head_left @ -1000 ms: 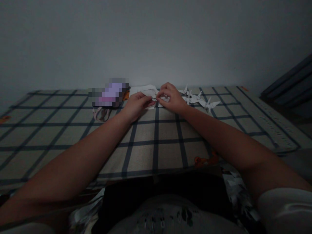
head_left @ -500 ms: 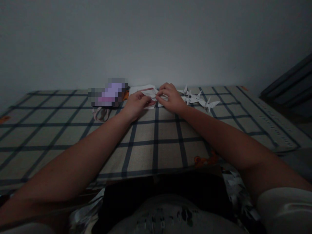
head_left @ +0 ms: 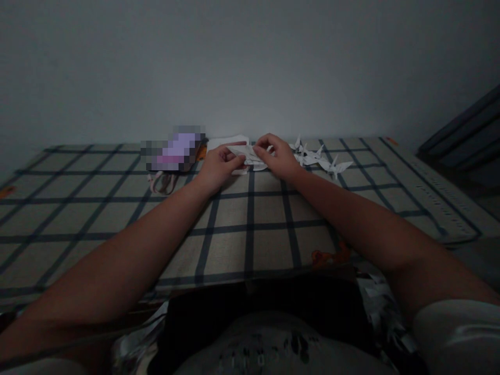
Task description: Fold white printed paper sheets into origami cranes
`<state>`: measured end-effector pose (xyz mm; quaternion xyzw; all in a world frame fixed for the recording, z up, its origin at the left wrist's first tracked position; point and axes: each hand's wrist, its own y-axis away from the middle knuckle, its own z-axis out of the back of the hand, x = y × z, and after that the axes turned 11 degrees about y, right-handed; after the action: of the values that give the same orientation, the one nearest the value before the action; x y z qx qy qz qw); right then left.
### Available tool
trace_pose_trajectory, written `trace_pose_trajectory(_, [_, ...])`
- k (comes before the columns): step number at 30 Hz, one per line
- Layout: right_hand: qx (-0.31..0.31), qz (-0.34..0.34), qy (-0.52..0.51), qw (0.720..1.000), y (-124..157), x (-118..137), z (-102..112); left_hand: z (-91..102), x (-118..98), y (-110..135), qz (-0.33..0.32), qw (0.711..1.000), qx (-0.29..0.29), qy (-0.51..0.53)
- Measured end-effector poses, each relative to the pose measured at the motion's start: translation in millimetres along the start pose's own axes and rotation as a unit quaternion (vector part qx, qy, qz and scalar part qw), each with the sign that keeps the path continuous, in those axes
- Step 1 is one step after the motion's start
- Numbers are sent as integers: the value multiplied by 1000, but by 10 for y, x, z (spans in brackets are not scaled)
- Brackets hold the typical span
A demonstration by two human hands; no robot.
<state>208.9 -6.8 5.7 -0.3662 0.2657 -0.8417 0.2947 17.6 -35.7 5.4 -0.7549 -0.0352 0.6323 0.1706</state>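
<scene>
Between my hands is a partly folded piece of white paper [head_left: 250,154], held low over the far side of the table. My left hand [head_left: 221,162] pinches its left part between thumb and fingers, with the index finger stretched out behind it. At the paper's right side, my right hand [head_left: 275,156] is closed with thumb and index finger pressed together on the edge. Just right of my right hand lie several white origami cranes [head_left: 311,156]. A white paper sheet [head_left: 228,139] lies flat behind my left hand.
A phone with a lit, blurred screen [head_left: 177,151] stands tilted left of my hands, with a pale strap [head_left: 163,183] before it. A checked cloth [head_left: 234,245] covers the table. The wall [head_left: 250,67] rises right behind. Dark slatted furniture [head_left: 464,130] stands at the right.
The paper now shows more of its white face between my hands. My right hand has shifted slightly right, opening a gap between my two hands' fingertips.
</scene>
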Motion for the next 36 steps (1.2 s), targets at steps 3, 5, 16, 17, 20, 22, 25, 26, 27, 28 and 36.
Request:
trace_pose_trajectory(3, [9, -36, -28, 999, 0, -42, -16, 2, -1, -1, -4, 1000, 7, -3])
trace_pose_trajectory(5, [42, -31, -33, 998, 7, -56, -28, 13, 0, -8, -1, 1000, 10, -14])
trace_pose_trajectory(16, [108, -98, -174, 974, -7, -89, -79, 5, 14, -29, 34, 998, -11, 57])
trace_pose_trajectory(17, [107, -114, -186, 970, -8, -79, -75, -6, 15, -24, 48, 996, -9, 74])
trace_pose_trajectory(20, [105, -142, -201, 964, -8, -29, -59, -24, 15, -10, 82, 993, 0, 90])
trace_pose_trajectory(22, [110, -149, -210, 960, -6, -1, -52, -21, 17, -8, 88, 992, -4, 86])
trace_pose_trajectory(25, [118, -149, -219, 957, 1, 13, -53, -3, 32, -16, 84, 994, -6, 71])
trace_pose_trajectory(26, [119, -144, -218, 958, 4, 12, -53, 5, 41, -20, 83, 995, -4, 63])
trace_pose_trajectory(27, [120, -137, -214, 960, 8, 9, -54, 12, 50, -23, 81, 995, -3, 56])
trace_pose_trajectory(28, [119, -130, -206, 962, 11, 7, -53, 18, 59, -26, 79, 996, -4, 49])
trace_pose_trajectory(36, [91, -110, -156, 977, 20, 36, -50, 12, 75, -33, 62, 998, -14, 24])
